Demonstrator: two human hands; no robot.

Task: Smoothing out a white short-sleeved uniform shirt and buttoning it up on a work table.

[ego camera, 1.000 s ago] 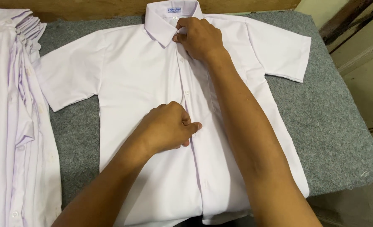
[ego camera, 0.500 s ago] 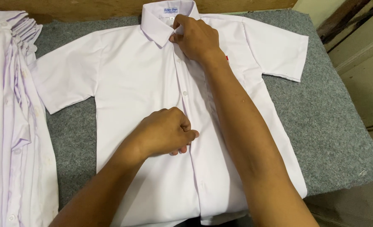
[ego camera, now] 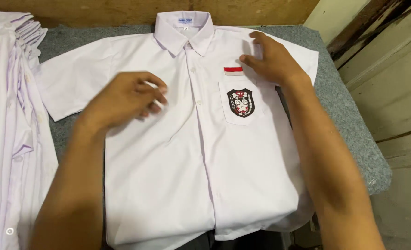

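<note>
Grey table (ego camera: pixel 349 115) bears shirt (ego camera: pixel 191 162); both hands (ego camera: pixel 122 99) (ego camera: pixel 272 60) rest flat on it.

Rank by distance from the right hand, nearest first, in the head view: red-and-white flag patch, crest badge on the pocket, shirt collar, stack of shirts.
From the right hand:
1. Flag patch, just left of its fingers.
2. Crest badge, below on the pocket.
3. Collar, top centre.
4. Stack of shirts, far left.

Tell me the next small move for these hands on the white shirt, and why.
Probably sweep both palms outward to flatten it. The shirt lies face up and buttoned on the grey pad, the left hand hovering blurred over the chest, the right hand flat by the pocket. Soft creases show below.
</note>
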